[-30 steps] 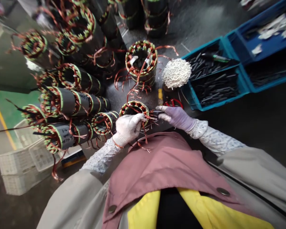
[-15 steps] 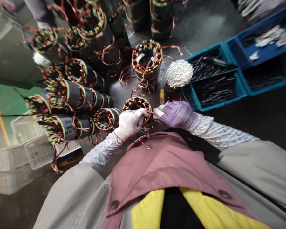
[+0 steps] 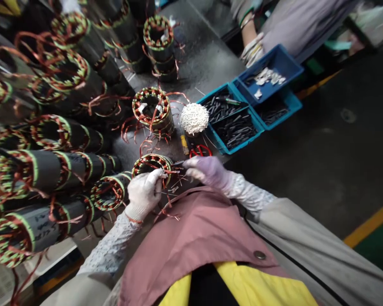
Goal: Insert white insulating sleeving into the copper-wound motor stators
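Pinching copper wires (image 3: 169, 171) at the rim of the near coil (image 3: 140, 165), your left hand (image 3: 145, 190), in a white glove, has thumb and finger pressed together on them. Your right hand (image 3: 210, 172), in a purple-tinted glove, faces it from the other side, fingertips closed on a thin dark tube (image 3: 178, 164) that points at the wires; I cannot tell whether tube and wires touch. The near coil sits just in front of your pink apron (image 3: 191, 229), its ring facing up and partly covered by your left hand. To its left, rows of dark coils (image 3: 47, 170) lie on their sides, copper ends hanging loose.

Just beyond your right hand you have a tool's red handles (image 3: 205, 147) and, near them, a yellow-handled screwdriver (image 3: 184, 145). Past the near coil a second coil (image 3: 162, 126) stands upright on your table (image 3: 204, 55), with a round white bundle (image 3: 194, 118) to its right. Right of that bundle, your light-blue tray (image 3: 225, 149) holds dark tubes in two compartments. Farther off, a dark-blue tray (image 3: 289, 70) contains white pieces, and a co-worker's gloved hand (image 3: 253, 50) is near its edge.
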`<action>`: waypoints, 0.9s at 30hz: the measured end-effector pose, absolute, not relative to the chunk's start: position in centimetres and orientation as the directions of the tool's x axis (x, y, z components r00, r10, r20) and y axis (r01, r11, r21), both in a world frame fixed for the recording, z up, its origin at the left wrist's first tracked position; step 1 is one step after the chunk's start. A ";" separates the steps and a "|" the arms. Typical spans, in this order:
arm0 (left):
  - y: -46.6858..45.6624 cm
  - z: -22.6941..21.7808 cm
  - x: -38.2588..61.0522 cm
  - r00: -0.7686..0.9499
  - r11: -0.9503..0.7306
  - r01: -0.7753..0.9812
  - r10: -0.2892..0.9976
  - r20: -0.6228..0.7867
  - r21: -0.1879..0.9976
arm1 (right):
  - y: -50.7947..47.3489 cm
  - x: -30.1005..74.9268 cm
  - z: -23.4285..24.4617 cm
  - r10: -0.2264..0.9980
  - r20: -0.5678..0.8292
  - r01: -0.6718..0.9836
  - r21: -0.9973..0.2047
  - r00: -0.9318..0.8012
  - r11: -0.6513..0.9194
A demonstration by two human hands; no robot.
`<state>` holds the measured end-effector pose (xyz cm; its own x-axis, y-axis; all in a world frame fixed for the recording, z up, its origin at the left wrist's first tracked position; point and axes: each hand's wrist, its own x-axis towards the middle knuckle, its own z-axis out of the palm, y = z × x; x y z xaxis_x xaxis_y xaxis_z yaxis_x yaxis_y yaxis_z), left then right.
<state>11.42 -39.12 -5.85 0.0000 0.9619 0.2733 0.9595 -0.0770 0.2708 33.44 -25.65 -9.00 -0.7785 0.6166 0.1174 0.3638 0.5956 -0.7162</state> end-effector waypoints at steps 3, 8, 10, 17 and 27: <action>-39.1 -5.9 11.3 -0.011 -0.068 0.954 0.965 0.260 0.293 | -19.9 38.3 -9.5 0.923 -0.148 0.852 -0.457 -0.356 0.256; -39.0 -5.4 11.6 0.003 -0.098 0.948 0.954 0.300 0.302 | -12.8 41.5 -13.0 0.917 -0.371 0.960 -0.277 -0.144 0.038; -38.9 -5.2 11.9 -0.001 -0.099 0.943 0.954 0.301 0.317 | -12.2 41.4 -14.4 0.898 -0.418 0.966 -0.258 -0.141 0.031; -39.2 -6.0 11.9 -0.038 -0.027 0.946 0.980 0.195 0.324 | -14.2 42.5 -13.0 0.962 -0.240 0.881 -0.473 -0.129 0.000; -39.1 -6.2 12.0 -0.049 -0.011 0.925 0.988 0.148 0.380 | -29.0 32.4 -5.5 0.648 -0.607 0.164 -0.775 -0.460 -0.610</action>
<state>11.98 -39.07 -6.22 -0.0492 0.9878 0.1479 0.9248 -0.0108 0.3802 32.39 -28.98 -5.54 -0.4599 0.6479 -0.6072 0.1636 -0.6102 -0.7751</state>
